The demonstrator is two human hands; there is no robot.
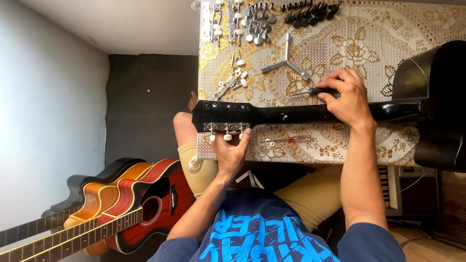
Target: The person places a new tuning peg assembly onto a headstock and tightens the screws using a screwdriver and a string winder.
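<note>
Open cloth between guitar neck (301,114) and 3-armed wrench (287,62); tuning pegs (252,22) (loose) crowd the far edge.

Black guitar neck (291,114) (tuners (226,129) fitted) flat across patterned table (388,29)

pale wall (48,97), dark floor (141,97), gold floral tablecloth (349,43), guitars (121,204) against the wall
</note>
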